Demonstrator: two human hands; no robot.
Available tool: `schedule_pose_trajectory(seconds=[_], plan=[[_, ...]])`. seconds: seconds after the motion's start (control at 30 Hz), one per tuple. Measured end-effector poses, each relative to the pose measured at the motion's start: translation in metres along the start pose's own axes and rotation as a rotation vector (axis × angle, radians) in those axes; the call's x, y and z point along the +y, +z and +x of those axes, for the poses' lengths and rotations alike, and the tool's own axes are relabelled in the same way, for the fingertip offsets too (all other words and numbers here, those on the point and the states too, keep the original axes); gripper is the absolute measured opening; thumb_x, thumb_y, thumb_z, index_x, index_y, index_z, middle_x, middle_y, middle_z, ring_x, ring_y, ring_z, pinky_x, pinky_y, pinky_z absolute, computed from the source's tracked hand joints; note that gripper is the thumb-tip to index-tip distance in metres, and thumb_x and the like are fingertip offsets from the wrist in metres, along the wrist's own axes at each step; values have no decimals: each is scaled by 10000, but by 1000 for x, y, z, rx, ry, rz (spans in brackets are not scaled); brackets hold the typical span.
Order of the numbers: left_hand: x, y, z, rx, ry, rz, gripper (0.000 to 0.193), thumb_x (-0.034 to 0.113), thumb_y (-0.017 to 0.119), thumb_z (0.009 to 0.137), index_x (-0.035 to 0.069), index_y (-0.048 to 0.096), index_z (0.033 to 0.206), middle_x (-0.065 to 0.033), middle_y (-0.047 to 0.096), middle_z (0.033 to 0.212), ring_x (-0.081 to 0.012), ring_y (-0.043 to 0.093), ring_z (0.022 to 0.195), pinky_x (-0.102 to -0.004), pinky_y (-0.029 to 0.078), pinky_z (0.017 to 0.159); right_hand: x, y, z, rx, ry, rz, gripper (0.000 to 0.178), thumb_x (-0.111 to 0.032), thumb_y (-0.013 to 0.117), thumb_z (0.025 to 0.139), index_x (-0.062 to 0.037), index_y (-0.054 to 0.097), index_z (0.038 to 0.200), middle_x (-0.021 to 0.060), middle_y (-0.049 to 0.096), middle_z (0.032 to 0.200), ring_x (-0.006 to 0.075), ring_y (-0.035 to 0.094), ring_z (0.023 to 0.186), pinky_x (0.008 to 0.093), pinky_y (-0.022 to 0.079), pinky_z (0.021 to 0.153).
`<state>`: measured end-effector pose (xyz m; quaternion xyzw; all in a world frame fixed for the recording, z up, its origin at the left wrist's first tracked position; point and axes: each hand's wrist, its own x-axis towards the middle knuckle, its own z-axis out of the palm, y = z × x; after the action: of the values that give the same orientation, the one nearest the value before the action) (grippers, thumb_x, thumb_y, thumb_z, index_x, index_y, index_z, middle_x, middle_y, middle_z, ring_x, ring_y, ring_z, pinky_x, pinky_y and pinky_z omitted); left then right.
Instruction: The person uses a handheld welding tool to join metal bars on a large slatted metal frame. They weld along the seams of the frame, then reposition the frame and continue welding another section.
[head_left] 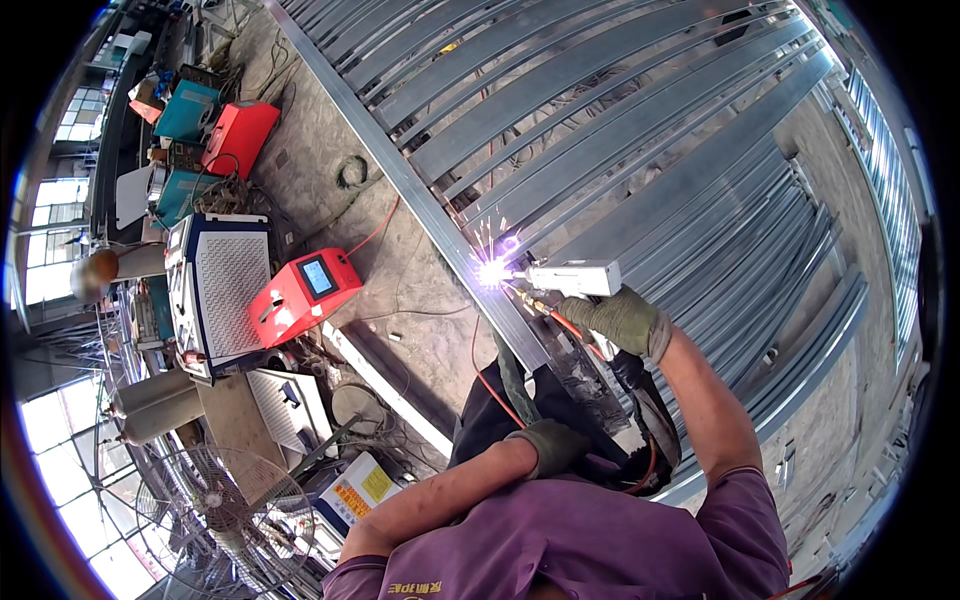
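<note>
My right hand, in a green work glove, is closed around a white handheld welding gun. Its tip meets a long grey metal rail, where a bright violet-white glare and flying sparks hide the joint. A brass-coloured tube with an orange hose runs under the gun. Flat metal slats stretch away from the rail, side by side with gaps. My left hand, also gloved, lies against my dark trousers at the lap, away from the rail; its fingers are too dark to make out.
A red box with a screen and a white-and-blue machine cabinet stand at left. Beyond them are more red and teal machines. A caged fan is at lower left. Stacked metal strips lie at right. Hoses trail across the floor.
</note>
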<state>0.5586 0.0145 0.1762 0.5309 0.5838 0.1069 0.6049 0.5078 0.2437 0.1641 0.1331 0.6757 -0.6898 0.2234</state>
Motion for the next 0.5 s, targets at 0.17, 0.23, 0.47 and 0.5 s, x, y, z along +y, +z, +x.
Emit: schedule_pose_trajectory(seconds=[0.17,0.23,0.47,0.5], plan=[[-2,0,0,6,1,6,266,211,576,955,84,714,1144,-204,743,1096,-402,715,1053,-491,553,920,3,3,-2,29,-79,10,451,-259,658,1035,-86,591,1447,56,720,1066,98,625,815,289,560,700],[-2,0,-1,8,11,14,266,211,575,957,84,715,1144,-204,743,1095,-401,715,1053,-490,553,919,3,4,-3,40,-79,39,460,-266,665,1034,-83,589,1449,41,710,1024,83,619,808,283,555,691],[-11,6,-1,31,58,51,262,202,572,957,89,711,1148,-189,744,1100,-397,718,1047,-487,555,916,-13,8,-10,25,80,12,519,-331,698,1018,-96,583,1465,27,699,973,80,611,774,280,554,673],[-11,5,-2,41,74,61,261,202,572,956,90,709,1147,-187,744,1098,-397,719,1043,-488,556,913,-15,9,-12,22,120,12,520,-337,698,1017,-96,585,1464,29,701,972,82,612,768,282,555,670]])
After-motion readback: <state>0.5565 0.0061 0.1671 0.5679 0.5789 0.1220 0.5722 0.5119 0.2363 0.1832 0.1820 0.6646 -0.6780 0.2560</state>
